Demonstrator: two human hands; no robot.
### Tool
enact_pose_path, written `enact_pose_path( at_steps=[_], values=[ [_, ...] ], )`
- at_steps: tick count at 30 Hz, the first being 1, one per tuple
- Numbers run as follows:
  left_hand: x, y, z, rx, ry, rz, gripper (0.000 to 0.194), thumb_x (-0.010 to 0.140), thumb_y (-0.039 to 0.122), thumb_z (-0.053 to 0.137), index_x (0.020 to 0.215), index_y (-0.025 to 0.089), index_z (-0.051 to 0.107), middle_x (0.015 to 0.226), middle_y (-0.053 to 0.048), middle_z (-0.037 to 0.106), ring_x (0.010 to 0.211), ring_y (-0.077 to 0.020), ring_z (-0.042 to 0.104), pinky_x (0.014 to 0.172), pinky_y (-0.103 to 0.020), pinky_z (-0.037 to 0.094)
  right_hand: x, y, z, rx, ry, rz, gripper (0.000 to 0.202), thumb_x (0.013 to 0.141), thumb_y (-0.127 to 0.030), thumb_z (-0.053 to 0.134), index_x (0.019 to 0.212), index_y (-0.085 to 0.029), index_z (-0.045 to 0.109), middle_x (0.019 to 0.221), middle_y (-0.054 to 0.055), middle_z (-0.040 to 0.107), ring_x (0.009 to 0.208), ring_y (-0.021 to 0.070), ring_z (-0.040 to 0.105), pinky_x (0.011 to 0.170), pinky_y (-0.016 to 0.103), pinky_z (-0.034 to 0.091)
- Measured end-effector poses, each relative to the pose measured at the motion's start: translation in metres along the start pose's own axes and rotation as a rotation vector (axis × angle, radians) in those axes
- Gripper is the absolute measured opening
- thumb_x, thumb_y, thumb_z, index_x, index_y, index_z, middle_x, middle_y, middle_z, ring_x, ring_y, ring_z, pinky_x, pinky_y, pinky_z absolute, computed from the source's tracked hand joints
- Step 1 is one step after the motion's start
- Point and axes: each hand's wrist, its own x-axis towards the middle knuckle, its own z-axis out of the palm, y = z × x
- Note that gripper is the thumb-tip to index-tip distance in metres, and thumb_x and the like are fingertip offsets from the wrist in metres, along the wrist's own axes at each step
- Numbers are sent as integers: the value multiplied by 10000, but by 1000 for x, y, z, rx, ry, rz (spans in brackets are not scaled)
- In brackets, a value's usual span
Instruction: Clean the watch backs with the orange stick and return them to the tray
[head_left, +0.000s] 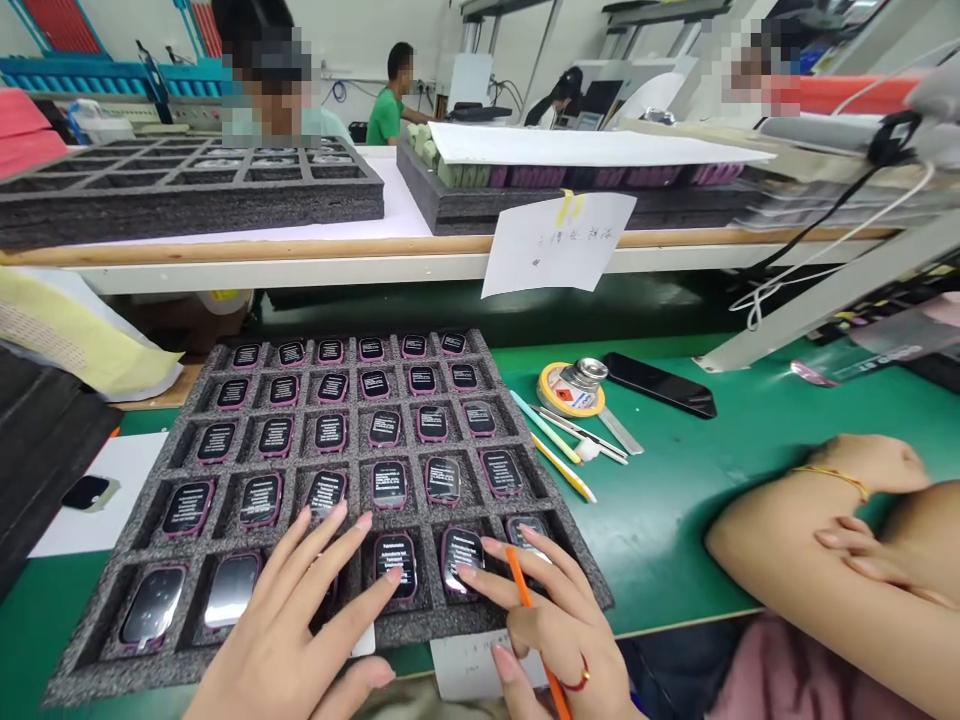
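A grey foam tray [553, 505] holds rows of smartwatch bodies without straps, most with white text on dark screens. My left hand [300, 620] is open, fingers spread over the tray's front rows. One fingertip rests at a lit watch [393, 553] in the front row, while others reach a watch [327, 488] one row back. At the front right, my right hand [562, 620] has a slim orange stick [557, 693] gripped between its fingers. Its fingertips touch the neighbouring watch [460, 550] and lie over the corner watch [521, 524]. Two front-left screens look blank.
Pens and tweezers [585, 438], a yellow tape roll [551, 385] and a black phone [660, 383] lie right of the tray. A co-worker's folded arms [795, 530] rest on the green table. A shelf [337, 262] with more foam trays crosses behind. Paper [480, 665] lies in front.
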Motion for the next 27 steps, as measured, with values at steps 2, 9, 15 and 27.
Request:
enact_pose_path(
  at_steps=[2,9,15,27],
  values=[
    [1,4,-1,-5,-9,-30,457,964,259,581,1418,288,539,1619,-70,325,1489,-323,294,1220,-571,248,-2,-2,1,-20,-30,9,208,735,-84,519,799,-261,431,994,18,800,1086,269,711,1076,499,437],
    [1,7,-2,-9,-2,-59,399,976,246,570,1374,279,583,1611,-70,341,1482,-336,309,1224,-576,236,-7,7,-8,56,144,94,205,759,-65,478,787,-257,410,1044,23,796,1086,285,701,1065,554,430],
    [1,4,0,33,-22,1,466,964,276,606,1425,267,538,1615,-92,332,1492,-331,284,1236,-554,190,-3,25,-21,-5,207,152,221,808,-62,516,777,-248,401,1076,53,781,1123,282,662,1093,561,403],
    [0,-7,5,5,116,-70,487,928,170,584,1406,252,541,1569,-48,413,1463,-285,346,1259,-479,183,15,37,-27,-88,-89,259,121,894,-145,467,864,-253,421,1315,82,684,1321,313,537,1098,621,364]
  ],
)
